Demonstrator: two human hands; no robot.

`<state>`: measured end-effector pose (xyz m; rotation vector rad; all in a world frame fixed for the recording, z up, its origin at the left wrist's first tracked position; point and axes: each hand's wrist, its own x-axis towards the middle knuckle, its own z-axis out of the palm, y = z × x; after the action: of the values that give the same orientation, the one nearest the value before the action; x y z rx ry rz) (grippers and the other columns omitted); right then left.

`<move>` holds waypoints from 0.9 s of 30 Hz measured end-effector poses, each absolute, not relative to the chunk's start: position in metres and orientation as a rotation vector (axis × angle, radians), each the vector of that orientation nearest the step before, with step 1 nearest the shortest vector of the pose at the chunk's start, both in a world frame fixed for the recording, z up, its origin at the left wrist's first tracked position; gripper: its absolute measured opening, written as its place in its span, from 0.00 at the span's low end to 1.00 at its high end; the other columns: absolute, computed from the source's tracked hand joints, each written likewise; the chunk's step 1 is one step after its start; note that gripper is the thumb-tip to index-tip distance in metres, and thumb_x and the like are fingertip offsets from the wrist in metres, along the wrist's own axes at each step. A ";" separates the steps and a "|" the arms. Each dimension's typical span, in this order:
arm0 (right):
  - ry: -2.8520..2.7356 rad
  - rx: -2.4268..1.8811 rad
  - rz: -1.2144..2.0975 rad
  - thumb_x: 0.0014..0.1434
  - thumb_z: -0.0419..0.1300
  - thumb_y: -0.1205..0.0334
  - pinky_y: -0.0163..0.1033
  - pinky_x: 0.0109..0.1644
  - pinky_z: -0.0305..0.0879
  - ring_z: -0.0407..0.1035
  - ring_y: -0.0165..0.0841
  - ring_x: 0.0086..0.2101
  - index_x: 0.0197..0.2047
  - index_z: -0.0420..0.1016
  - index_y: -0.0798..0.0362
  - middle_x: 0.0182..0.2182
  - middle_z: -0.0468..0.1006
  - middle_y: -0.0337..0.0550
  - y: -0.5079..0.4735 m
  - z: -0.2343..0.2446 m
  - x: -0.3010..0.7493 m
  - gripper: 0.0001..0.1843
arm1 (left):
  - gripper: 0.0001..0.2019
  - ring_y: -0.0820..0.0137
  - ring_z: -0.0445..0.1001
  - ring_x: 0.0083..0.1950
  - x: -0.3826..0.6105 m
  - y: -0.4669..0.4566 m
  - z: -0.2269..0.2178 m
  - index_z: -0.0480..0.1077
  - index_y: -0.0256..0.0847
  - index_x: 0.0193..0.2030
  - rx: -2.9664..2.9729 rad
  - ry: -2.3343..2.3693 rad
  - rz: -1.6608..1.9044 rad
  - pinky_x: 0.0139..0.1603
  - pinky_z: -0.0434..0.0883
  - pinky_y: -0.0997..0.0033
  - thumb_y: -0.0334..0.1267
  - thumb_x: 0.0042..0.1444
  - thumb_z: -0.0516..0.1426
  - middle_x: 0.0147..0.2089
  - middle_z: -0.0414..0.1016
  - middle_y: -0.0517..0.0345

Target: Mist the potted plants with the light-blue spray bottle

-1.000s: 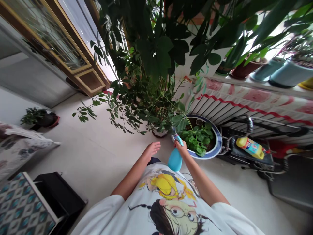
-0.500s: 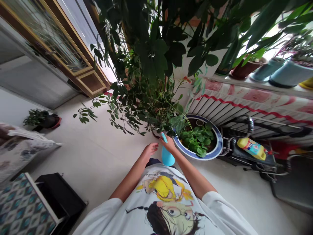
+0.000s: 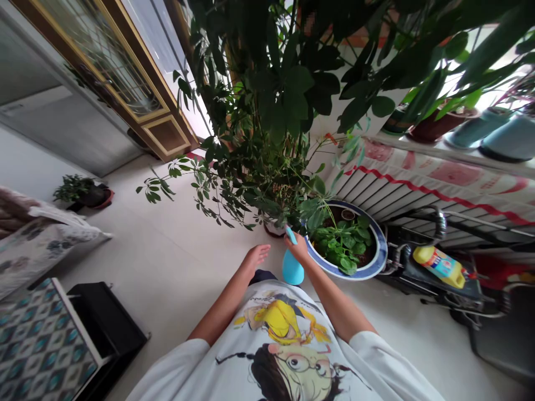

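My right hand (image 3: 297, 247) grips a light blue spray bottle (image 3: 293, 269) by its neck and trigger head, the nozzle pointing toward the plants. My left hand (image 3: 256, 258) hangs in the air to the left of the bottle, fingers stretched out and holding nothing. In front of both hands rises a tall leafy plant (image 3: 267, 167), its dark leaves hiding much of its stem and pot. Beside my right hand stands a wide white pot with a blue rim (image 3: 379, 250), where a low green plant (image 3: 345, 245) grows in dark soil.
Potted plants, among them a blue pot (image 3: 510, 139), line the windowsill at right. A yellow bottle (image 3: 438, 265) lies on a black wheeled frame (image 3: 407, 264). At left are a small potted plant (image 3: 75, 190), a patterned stool top (image 3: 42, 340) and a brown door (image 3: 167, 133).
The view has shifted, so the plants and furniture appear farther right. My right hand with the spray bottle has moved slightly right, away from my left hand, which stays open.
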<state>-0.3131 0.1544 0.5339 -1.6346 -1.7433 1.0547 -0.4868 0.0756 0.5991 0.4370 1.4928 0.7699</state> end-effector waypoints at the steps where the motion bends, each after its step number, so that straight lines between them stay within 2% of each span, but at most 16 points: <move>1: -1.722 -1.635 1.042 0.55 0.50 0.53 0.38 0.33 0.60 0.68 0.37 0.26 0.25 0.67 0.49 0.22 0.74 0.41 0.159 0.537 -0.313 0.12 | 0.20 0.58 0.70 0.60 -0.489 0.075 0.599 0.75 0.38 0.46 0.427 1.495 0.780 0.63 0.59 0.60 0.44 0.52 0.51 0.61 0.71 0.45; 3: -1.685 -1.626 1.021 0.55 0.49 0.52 0.39 0.33 0.62 0.68 0.37 0.26 0.25 0.67 0.49 0.22 0.74 0.41 0.168 0.543 -0.313 0.14 | 0.19 0.59 0.70 0.59 -0.493 0.075 0.598 0.75 0.38 0.45 0.402 1.504 0.793 0.62 0.59 0.60 0.43 0.52 0.50 0.61 0.72 0.45; 7: -1.669 -1.569 0.998 0.52 0.51 0.53 0.39 0.35 0.64 0.71 0.38 0.29 0.29 0.70 0.48 0.26 0.77 0.41 0.185 0.556 -0.313 0.11 | 0.18 0.60 0.71 0.58 -0.497 0.075 0.595 0.75 0.39 0.43 0.354 1.515 0.794 0.61 0.60 0.61 0.43 0.52 0.51 0.59 0.74 0.46; 10: -1.691 -1.548 0.979 0.53 0.50 0.54 0.40 0.34 0.64 0.71 0.39 0.29 0.29 0.69 0.48 0.24 0.75 0.40 0.187 0.565 -0.314 0.10 | 0.17 0.61 0.72 0.55 -0.499 0.075 0.592 0.76 0.39 0.42 0.341 1.511 0.811 0.59 0.60 0.62 0.44 0.51 0.52 0.56 0.75 0.46; 13: -1.775 -1.480 0.996 0.55 0.49 0.55 0.40 0.34 0.64 0.70 0.38 0.28 0.28 0.69 0.48 0.23 0.74 0.41 0.172 0.577 -0.319 0.11 | 0.17 0.62 0.74 0.50 -0.500 0.073 0.587 0.76 0.39 0.41 0.338 1.499 0.871 0.54 0.62 0.64 0.45 0.50 0.54 0.53 0.77 0.46; 16: -1.940 -1.323 1.058 0.51 0.55 0.57 0.38 0.33 0.63 0.70 0.37 0.27 0.28 0.69 0.50 0.25 0.75 0.42 0.146 0.595 -0.329 0.06 | 0.15 0.65 0.74 0.46 -0.500 0.072 0.581 0.76 0.39 0.39 0.347 1.483 0.952 0.48 0.64 0.67 0.43 0.46 0.58 0.49 0.78 0.47; 19: -2.068 -1.174 1.065 0.53 0.58 0.57 0.38 0.34 0.63 0.70 0.36 0.29 0.30 0.69 0.50 0.28 0.76 0.42 0.123 0.625 -0.333 0.06 | 0.14 0.72 0.73 0.37 -0.500 0.074 0.577 0.75 0.40 0.37 0.365 1.470 1.122 0.40 0.65 0.72 0.38 0.40 0.63 0.42 0.77 0.53; 21: -2.120 -1.061 0.979 0.58 0.54 0.58 0.38 0.36 0.63 0.70 0.36 0.31 0.35 0.70 0.52 0.30 0.75 0.44 0.114 0.653 -0.328 0.07 | 0.17 0.77 0.69 0.31 -0.500 0.075 0.577 0.73 0.40 0.37 0.373 1.470 1.227 0.35 0.63 0.75 0.36 0.36 0.66 0.37 0.75 0.58; 25: -1.957 -0.869 1.029 0.62 0.55 0.60 0.40 0.44 0.68 0.72 0.36 0.39 0.48 0.70 0.51 0.42 0.76 0.46 0.096 0.719 -0.298 0.12 | 0.23 0.79 0.65 0.27 -0.502 0.076 0.579 0.70 0.40 0.39 0.383 1.413 1.329 0.31 0.61 0.77 0.38 0.34 0.69 0.32 0.72 0.61; 27: -1.875 -0.852 1.028 0.62 0.56 0.59 0.41 0.48 0.68 0.73 0.39 0.43 0.49 0.71 0.50 0.45 0.77 0.46 0.084 0.750 -0.277 0.13 | 0.24 0.80 0.64 0.26 -0.501 0.075 0.581 0.70 0.40 0.39 0.385 1.391 1.342 0.30 0.61 0.77 0.41 0.34 0.70 0.30 0.72 0.62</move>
<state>-0.2769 0.0844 0.7495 -0.8522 -1.8747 1.0277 -0.5011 0.0751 0.5810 0.3853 1.3909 1.3424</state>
